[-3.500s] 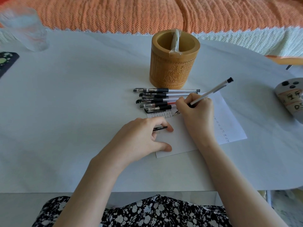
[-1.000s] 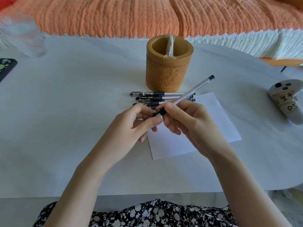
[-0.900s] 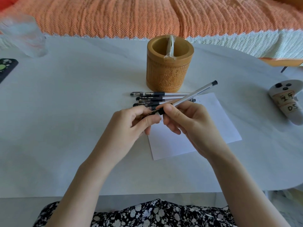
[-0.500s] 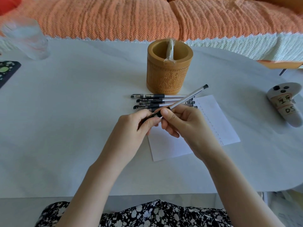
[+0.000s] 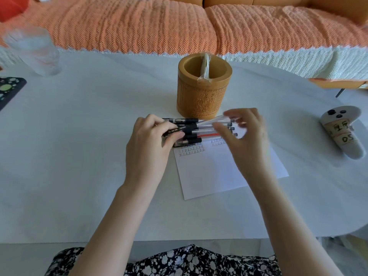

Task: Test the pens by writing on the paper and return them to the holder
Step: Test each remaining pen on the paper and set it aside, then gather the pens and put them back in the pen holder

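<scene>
While the left hand point(image 5: 151, 142) pinches the capped end of a clear plastic pen point(image 5: 211, 121) over the loose black-capped pens point(image 5: 207, 134) at frame centre, below the carved bamboo holder point(image 5: 205, 102), the blurred right hand point(image 5: 247, 136), fingers spread and slack, may scatter them

Holder point(image 5: 205, 96): wood-like, tan, matt, carved relief on the wall.
Pens point(image 5: 199, 128): clear glossy plastic barrels, black caps and grips.
Paper point(image 5: 209, 172): white, matt, smooth.
Tabletop point(image 5: 79, 156): white, smooth, low sheen.
Sofa cover point(image 5: 119, 26) beyond the far edge: orange woven cloth, coarse and ribbed.
Wrapper point(image 5: 205, 66) in the holder: clear glossy film.
</scene>
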